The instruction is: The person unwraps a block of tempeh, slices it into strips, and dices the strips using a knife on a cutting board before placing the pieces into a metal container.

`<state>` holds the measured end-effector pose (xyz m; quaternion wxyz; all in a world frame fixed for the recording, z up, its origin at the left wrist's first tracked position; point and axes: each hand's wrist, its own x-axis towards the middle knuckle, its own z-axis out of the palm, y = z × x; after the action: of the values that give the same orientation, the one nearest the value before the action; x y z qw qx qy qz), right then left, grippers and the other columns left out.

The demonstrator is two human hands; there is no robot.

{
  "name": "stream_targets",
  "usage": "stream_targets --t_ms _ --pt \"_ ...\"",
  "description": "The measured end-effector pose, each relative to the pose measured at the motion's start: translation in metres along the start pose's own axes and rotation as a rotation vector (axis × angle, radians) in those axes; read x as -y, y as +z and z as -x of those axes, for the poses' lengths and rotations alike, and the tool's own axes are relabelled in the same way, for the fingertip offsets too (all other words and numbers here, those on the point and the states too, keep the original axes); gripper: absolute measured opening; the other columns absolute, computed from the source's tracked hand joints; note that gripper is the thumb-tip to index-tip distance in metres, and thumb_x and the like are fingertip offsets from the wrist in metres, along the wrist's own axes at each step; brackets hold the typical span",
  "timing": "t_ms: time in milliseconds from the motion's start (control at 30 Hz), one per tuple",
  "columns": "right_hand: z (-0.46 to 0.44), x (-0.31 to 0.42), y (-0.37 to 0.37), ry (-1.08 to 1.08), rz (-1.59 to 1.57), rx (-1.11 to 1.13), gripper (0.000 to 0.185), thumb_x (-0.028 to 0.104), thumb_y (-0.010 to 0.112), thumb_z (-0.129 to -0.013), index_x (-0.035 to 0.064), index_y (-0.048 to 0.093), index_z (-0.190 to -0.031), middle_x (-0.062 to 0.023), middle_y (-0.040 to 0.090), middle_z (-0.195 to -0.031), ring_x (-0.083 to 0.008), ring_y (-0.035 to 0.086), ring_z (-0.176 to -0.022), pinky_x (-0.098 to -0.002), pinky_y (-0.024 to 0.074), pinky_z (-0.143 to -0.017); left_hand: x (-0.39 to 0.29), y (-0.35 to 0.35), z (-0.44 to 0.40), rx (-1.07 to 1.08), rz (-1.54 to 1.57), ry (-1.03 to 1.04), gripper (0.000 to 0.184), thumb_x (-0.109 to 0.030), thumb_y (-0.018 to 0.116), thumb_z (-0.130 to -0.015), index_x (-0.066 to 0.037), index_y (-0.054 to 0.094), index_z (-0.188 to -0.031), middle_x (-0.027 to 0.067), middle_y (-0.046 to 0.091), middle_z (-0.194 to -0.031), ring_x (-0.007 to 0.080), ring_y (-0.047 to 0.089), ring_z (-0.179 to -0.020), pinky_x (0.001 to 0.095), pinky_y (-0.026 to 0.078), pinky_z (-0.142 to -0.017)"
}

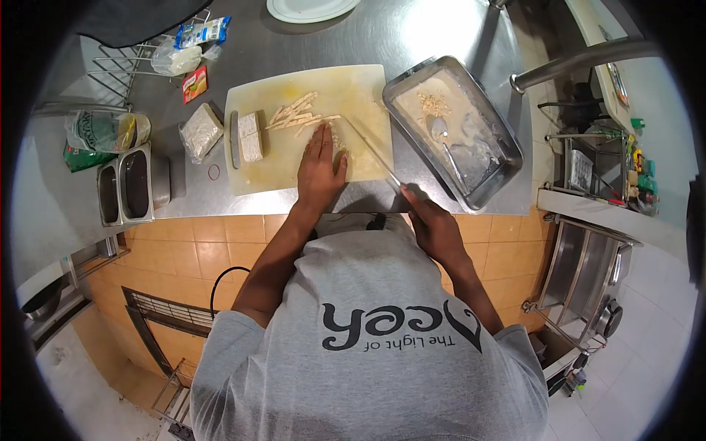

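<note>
Pale strips that look like tempeh (293,112) lie on the yellowed cutting board (265,176). My left hand (319,176) rests over the board, fingers stretched forward and thumb apart, the fingertips touching the near ends of the strips. Small chopped bits lie beside its fingers, partly hidden by the hand. In my right hand (434,226), closed round the handle at the board's near right edge, is a knife (373,151); its blade slants to the far left, tip by the strips. An uncut pale block (251,137) sits at the board's left end.
Right of the board, a metal tray (482,192) holds pale batter, chopped bits and a spoon (450,158). To the left are a plastic-wrapped block (201,134), a red packet (195,84), a rubber band (214,172) and metal containers (136,187). A white plate (312,10) lies at the back.
</note>
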<state>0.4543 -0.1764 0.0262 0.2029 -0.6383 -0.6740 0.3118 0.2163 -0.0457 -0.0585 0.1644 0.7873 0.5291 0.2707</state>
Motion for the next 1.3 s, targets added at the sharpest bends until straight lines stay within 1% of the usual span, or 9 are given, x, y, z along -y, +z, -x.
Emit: stream_targets --t_ms 133,233,433,700,833,933,1100,1200,1300 --pt "0.007 -0.005 0.003 -0.041 -0.065 -0.104 0.061 0.007 0.063 -0.092 0.0277 0.049 -0.148 -0.0225 0.067 -0.114 -0.0427 0.068 -0.095 -0.0476 0.0564 -0.080 -0.005 -0.001 -0.005 0.051 0.067 -0.007 0.063 -0.017 0.065 -0.091 0.008 0.043 -0.145 0.0274 0.046 -0.148 0.0418 0.049 -0.133 0.0459 0.041 -0.112" --pt "0.009 -0.008 0.005 0.023 -0.068 -0.051 0.061 0.008 0.063 -0.092 0.0279 0.049 -0.148 -0.0226 0.067 -0.118 -0.0431 0.068 -0.098 -0.0470 0.0567 -0.081 -0.003 0.000 -0.008 0.000 0.056 0.007 0.063 -0.015 0.066 -0.090 0.008 0.044 -0.143 0.0271 0.047 -0.146 0.0417 0.051 -0.131 0.0447 0.043 -0.110" --pt "0.007 -0.004 0.001 0.045 -0.039 0.018 0.061 0.008 0.063 -0.092 0.0280 0.048 -0.149 -0.0230 0.067 -0.116 -0.0435 0.067 -0.098 -0.0476 0.0561 -0.081 0.003 -0.001 -0.013 -0.022 0.075 -0.004 0.059 -0.015 0.069 -0.088 0.004 0.049 -0.141 0.0246 0.052 -0.141 0.0401 0.054 -0.126 0.0431 0.046 -0.107" --pt "0.009 -0.009 0.000 -0.005 -0.020 -0.032 0.066 0.006 0.063 -0.091 0.0287 0.046 -0.150 -0.0207 0.068 -0.106 -0.0412 0.067 -0.093 -0.0467 0.0553 -0.078 0.007 -0.008 -0.021 -0.001 0.140 0.136 0.048 -0.013 0.067 -0.090 0.000 0.057 -0.135 0.0196 0.057 -0.134 0.0365 0.055 -0.123 0.0423 0.048 -0.104" --pt "0.006 -0.013 0.004 -0.020 -0.020 -0.065 0.066 0.005 0.063 -0.091 0.0282 0.045 -0.151 -0.0200 0.068 -0.102 -0.0409 0.067 -0.090 -0.0465 0.0548 -0.077 0.012 -0.008 -0.023 0.023 0.070 0.194 0.044 -0.013 0.066 -0.090 0.000 0.059 -0.133 0.0181 0.058 -0.134 0.0353 0.056 -0.121 0.0415 0.048 -0.103" --pt "0.003 -0.015 0.007 -0.068 -0.048 -0.122 0.066 0.004 0.063 -0.091 0.0272 0.045 -0.151 -0.0199 0.069 -0.102 -0.0407 0.067 -0.090 -0.0462 0.0548 -0.077 0.014 -0.014 -0.028 0.091 -0.011 0.289 0.042 -0.012 0.064 -0.090 -0.001 0.061 -0.130 0.0159 0.058 -0.135 0.0340 0.057 -0.119 0.0406 0.049 -0.102" --pt "0.001 -0.015 0.010 -0.038 -0.051 -0.095 0.065 0.004 0.062 -0.091 0.0261 0.046 -0.150 -0.0200 0.069 -0.102 -0.0412 0.067 -0.090 -0.0463 0.0547 -0.077 0.024 -0.027 -0.031 0.214 -0.023 0.336 0.035 -0.009 0.063 -0.087 -0.002 0.066 -0.122 0.0128 0.060 -0.132 0.0313 0.059 -0.116 0.0384 0.052 -0.098" --pt "-0.001 -0.013 0.012 -0.066 -0.066 -0.128 0.064 0.004 0.062 -0.091 0.0254 0.046 -0.150 -0.0203 0.069 -0.106 -0.0415 0.067 -0.091 -0.0465 0.0550 -0.078 0.035 -0.028 -0.029 0.206 -0.067 0.441 0.033 -0.008 0.063 -0.086 -0.003 0.068 -0.118 0.0111 0.061 -0.129 0.0299 0.061 -0.114 0.0374 0.054 -0.095" --pt "-0.001 -0.009 0.013 -0.028 -0.094 -0.103 0.064 0.004 0.063 -0.091 0.0248 0.047 -0.149 -0.0202 0.069 -0.111 -0.0415 0.067 -0.095 -0.0468 0.0551 -0.081 0.038 -0.032 -0.027 0.205 -0.006 0.417 0.030 -0.008 0.064 -0.087 -0.003 0.069 -0.116 0.0102 0.063 -0.127 0.0294 0.063 -0.112 0.0375 0.055 -0.094"
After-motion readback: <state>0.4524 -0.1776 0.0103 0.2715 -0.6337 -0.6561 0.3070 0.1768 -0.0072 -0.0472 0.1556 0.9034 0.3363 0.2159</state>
